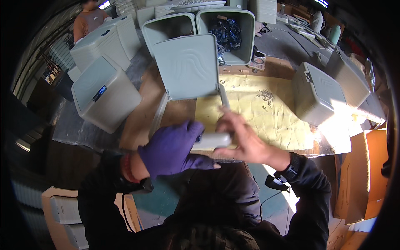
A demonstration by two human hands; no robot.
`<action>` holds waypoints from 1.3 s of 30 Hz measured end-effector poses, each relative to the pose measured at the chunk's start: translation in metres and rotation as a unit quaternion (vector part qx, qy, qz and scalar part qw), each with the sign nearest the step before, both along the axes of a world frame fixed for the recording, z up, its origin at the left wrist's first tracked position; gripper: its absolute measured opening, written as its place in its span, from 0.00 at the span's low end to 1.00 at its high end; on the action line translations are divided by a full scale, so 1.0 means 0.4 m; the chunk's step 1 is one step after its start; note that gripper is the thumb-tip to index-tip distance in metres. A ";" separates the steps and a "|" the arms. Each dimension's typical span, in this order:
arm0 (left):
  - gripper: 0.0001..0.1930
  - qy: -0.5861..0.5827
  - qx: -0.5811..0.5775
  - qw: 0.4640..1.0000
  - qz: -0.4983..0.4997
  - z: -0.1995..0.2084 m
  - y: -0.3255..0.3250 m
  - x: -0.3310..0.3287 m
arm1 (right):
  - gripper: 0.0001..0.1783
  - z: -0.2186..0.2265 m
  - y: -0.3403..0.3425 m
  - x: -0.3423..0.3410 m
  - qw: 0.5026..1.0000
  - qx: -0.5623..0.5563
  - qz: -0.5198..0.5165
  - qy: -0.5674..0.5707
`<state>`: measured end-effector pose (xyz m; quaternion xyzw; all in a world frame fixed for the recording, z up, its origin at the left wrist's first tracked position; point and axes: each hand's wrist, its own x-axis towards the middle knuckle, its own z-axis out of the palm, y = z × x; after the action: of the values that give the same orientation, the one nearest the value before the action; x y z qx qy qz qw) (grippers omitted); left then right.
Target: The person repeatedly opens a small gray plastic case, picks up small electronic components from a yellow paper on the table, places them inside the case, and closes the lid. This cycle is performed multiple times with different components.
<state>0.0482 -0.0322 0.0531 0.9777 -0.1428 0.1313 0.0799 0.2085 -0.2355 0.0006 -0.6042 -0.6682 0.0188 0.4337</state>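
Note:
A grey-green lid frame (157,116) lies before me at the near edge of the table. Its hinged flap (186,66) stands raised at the far side and bears curved raised lines. My left hand (171,150), in a purple glove with a bare thumb tip, is closed over the front bar (212,141). A small dark piece shows by its curled fingers, too blurred to name. My bare right hand (248,139) cups the frame's right front corner, thumb along the front and fingers over the side rail. Motion blurs its fingertips.
Two grey-green bins (252,33) stand behind the flap, the right one with dark blue glossy parts. Small metal pieces (265,96) lie on yellow paper (287,125). Lidded bins flank the table: one at left (112,102), others at right (318,93). A co-worker (86,21) is far left.

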 end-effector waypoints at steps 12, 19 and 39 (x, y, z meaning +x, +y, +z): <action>0.36 -0.133 0.043 0.980 0.139 0.061 0.057 0.159 | 0.52 -0.057 -0.043 0.089 0.838 -0.010 -0.176 0.516; 0.51 -0.062 0.029 0.984 0.163 -0.185 -0.065 -0.024 | 0.46 -0.077 -0.034 0.086 0.856 -0.032 -0.163 0.490; 0.29 -0.238 -0.035 0.902 0.358 0.104 0.641 -0.289 | 0.33 0.029 -0.837 0.694 0.576 -0.092 -0.773 -0.249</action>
<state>-0.0673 0.2243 0.0948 0.8992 0.2069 0.3848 0.0251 0.4862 -0.5705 0.0120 -0.9091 -0.0238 -0.4138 0.0424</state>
